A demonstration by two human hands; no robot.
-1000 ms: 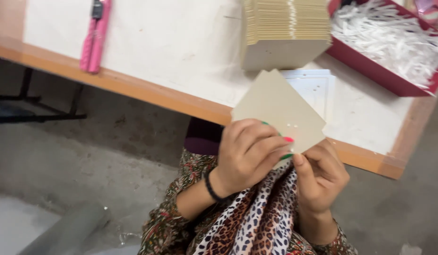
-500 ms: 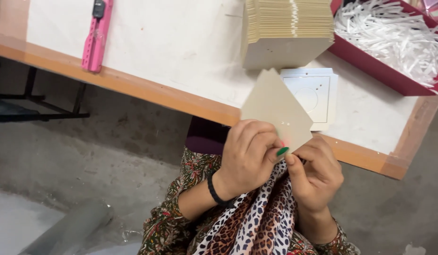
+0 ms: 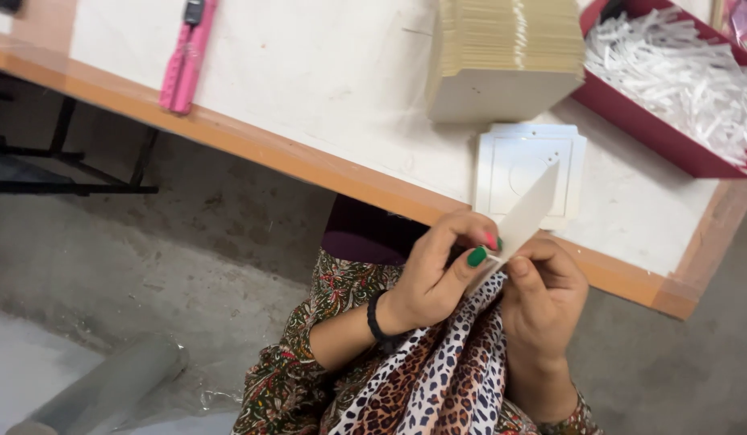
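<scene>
Right, looking down from my head: my left hand pinches the lower end of a pale card, fingers closed on it, and my right hand grips the same end from the other side. That card tilts up over the table edge, just in front of a white square card. Beyond sit a stack of cards, a red tray of white strips and a pink tool.

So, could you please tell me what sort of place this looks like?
Probably a small packaging or hand-assembly workshop: a tall stack of tan cards on a worktable, a red tray of white strings, and bare concrete floor.
</scene>
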